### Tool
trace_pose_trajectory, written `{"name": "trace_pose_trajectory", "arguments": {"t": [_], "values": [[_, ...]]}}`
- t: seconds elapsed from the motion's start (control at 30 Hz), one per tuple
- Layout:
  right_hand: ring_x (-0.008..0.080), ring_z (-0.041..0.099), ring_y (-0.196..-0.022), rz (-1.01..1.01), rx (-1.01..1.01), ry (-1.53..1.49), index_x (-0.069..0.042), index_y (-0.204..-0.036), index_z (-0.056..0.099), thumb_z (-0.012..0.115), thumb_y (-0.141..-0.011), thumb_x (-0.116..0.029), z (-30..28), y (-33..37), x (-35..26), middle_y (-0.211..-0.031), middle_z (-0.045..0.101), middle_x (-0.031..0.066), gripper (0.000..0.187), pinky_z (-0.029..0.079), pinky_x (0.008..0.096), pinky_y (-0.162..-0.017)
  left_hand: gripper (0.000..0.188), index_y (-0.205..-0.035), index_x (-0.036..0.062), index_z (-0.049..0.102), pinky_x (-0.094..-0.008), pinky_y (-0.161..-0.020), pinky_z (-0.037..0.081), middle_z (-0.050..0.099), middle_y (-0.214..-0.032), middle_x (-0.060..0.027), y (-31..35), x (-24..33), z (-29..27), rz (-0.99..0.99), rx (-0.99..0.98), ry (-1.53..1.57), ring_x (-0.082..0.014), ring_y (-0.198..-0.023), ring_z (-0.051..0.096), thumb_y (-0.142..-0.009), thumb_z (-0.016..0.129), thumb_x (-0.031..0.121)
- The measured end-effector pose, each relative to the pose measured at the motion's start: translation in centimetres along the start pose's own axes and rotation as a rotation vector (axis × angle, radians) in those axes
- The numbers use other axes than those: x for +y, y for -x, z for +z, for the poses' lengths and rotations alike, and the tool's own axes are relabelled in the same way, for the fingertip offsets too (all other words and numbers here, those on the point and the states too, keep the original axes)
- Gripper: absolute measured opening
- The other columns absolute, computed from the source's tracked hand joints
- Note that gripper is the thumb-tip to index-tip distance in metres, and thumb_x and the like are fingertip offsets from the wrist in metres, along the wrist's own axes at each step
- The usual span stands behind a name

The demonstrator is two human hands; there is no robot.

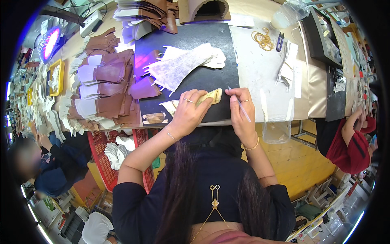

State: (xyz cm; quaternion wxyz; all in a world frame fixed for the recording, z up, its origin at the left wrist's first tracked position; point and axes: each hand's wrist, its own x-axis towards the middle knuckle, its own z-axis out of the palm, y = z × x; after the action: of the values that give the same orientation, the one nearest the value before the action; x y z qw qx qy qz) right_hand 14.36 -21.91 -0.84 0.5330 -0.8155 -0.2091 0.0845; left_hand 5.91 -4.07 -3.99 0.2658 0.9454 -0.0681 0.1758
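My left hand (189,110) lies over a narrow yellowish template (214,96) and presses it down on the black mat (187,36). A pale pointed piece of material (167,106) shows from under that hand, on its left. Closed round a slim whitish pen (245,112), my right hand (242,115) rests just right of the template, with the pen's tip close to the template's right end. Beyond both hands, white strip pieces (183,67) with fringed ends lie fanned out on the mat. Brown pieces (146,87) lie at the mat's left edge.
Stacks of brown and white pieces (109,69) line the mat's left side. Rubber bands (264,40), a small dark thread snipper (280,42) and white strips (287,63) lie to the right. A red basket (101,162) stands below the table edge. Co-workers sit at both sides.
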Motion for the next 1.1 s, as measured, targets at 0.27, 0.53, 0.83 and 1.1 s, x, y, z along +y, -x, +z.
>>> {"name": "trace_pose_trajectory", "arguments": {"t": [0.27, 0.53, 0.83, 1.1], "values": [[0.0206, 0.067, -0.107, 0.207, -0.037, -0.530, -0.001, -0.121, 0.051, 0.048, -0.107, -0.008, 0.9, -0.1, 1.6, -0.116, 0.054, 0.0101, 0.016, 0.056, 0.0319, -0.091, 0.033, -0.109, 0.0080, 0.068, -0.0434, -0.090, 0.048, 0.062, -0.115, -0.0110, 0.3, -0.6, 0.2, -0.001, 0.075, 0.177, -0.0307, -0.104, 0.061, -0.079, 0.080, 0.009], [0.0166, 0.068, -0.099, 0.433, -0.190, -1.015, -0.004, -0.118, 0.051, 0.072, -0.093, -0.001, 0.7, -0.9, 2.5, -0.110, 0.059, 0.0073, 0.032, 0.059, 0.0306, -0.089, 0.048, -0.113, 0.0069, 0.059, -0.0412, -0.084, 0.052, 0.063, -0.113, -0.0158, 0.8, -1.6, -0.1, -0.013, 0.161, 0.389, -0.0324, -0.100, 0.063, -0.073, 0.084, 0.002], [0.0128, 0.066, -0.096, 0.264, -0.125, -0.869, -0.004, -0.115, 0.053, 0.070, -0.093, 0.002, 1.9, -1.0, 2.2, -0.110, 0.059, 0.0066, 0.029, 0.056, 0.0274, -0.086, 0.051, -0.114, 0.0071, 0.058, -0.0376, -0.079, 0.056, 0.062, -0.112, -0.0160, 1.1, -1.4, -1.6, 0.069, 0.226, 0.350, -0.0311, -0.098, 0.065, -0.072, 0.086, 0.002], [0.0238, 0.063, -0.088, -0.038, 0.029, -0.093, 0.001, -0.103, 0.057, 0.066, -0.088, 0.008, 0.8, -1.0, 2.3, -0.101, 0.057, 0.0126, 0.019, 0.052, 0.0324, -0.080, 0.050, -0.116, 0.0037, 0.063, -0.0380, -0.086, 0.054, 0.064, -0.113, -0.0154, -1.2, 0.8, -6.9, -0.058, 0.277, 0.237, -0.0295, -0.100, 0.066, -0.073, 0.087, 0.004]]}}
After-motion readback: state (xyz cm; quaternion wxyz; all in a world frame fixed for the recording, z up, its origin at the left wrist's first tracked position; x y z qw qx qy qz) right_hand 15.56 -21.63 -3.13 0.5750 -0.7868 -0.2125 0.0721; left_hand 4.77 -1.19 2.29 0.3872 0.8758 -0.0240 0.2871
